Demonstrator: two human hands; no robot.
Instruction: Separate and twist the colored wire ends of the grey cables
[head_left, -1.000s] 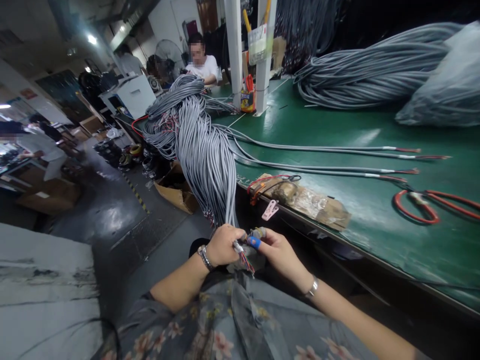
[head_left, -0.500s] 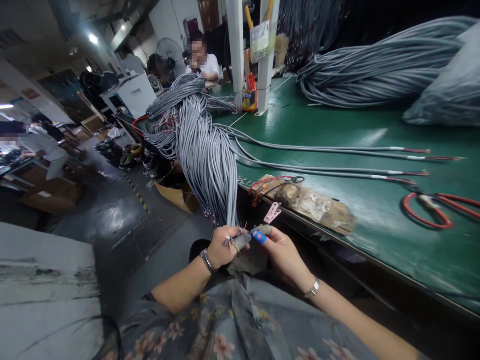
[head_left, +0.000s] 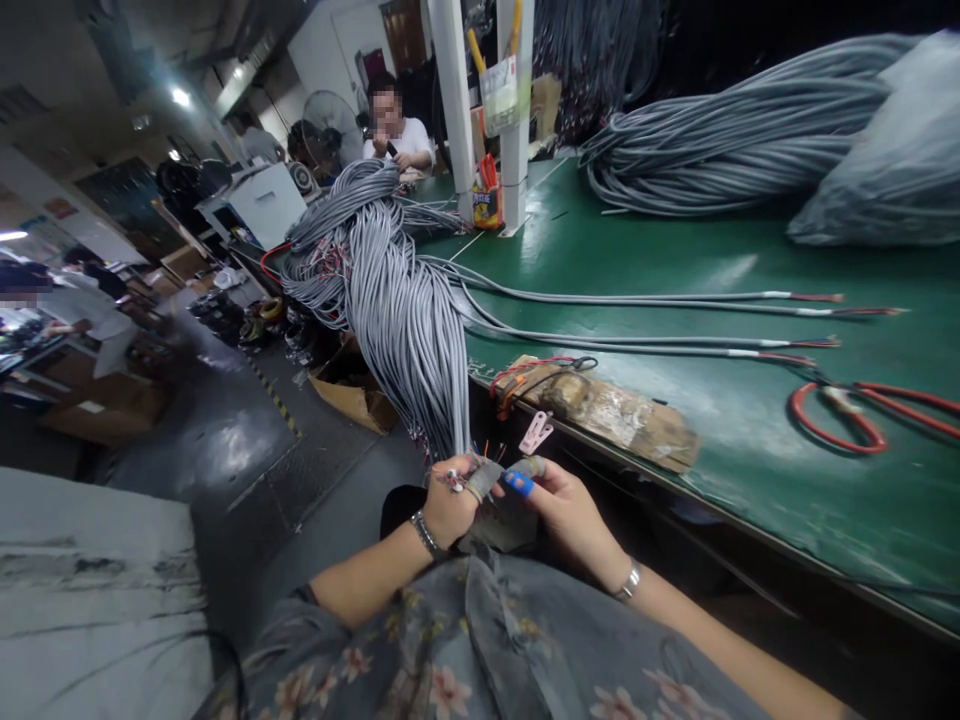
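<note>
A thick bundle of grey cables [head_left: 409, 300] hangs over the near edge of the green table, its lower ends reaching my hands. My left hand [head_left: 454, 500] is closed around thin coloured wire ends at the bottom of the bundle, with its thumb wrapped in grey tape. Close against it on the right, my right hand [head_left: 559, 500] pinches with blue tape on one fingertip and a grey wrap on another. Whatever lies between those fingertips is too small to make out. A pink clip [head_left: 536, 432] is just above my right hand at the table edge.
On the green table [head_left: 675, 260] lie separate grey cables [head_left: 637, 298], a taped cardboard piece [head_left: 622, 415], red-handled scissors [head_left: 836, 420] and a large cable coil [head_left: 720, 140]. A person [head_left: 401, 135] sits beyond. An open carton [head_left: 352, 390] stands on the floor.
The whole view has shifted slightly, so the table items appear a little further left. My hands stay together at the wire ends, with their fingers slightly moved.
</note>
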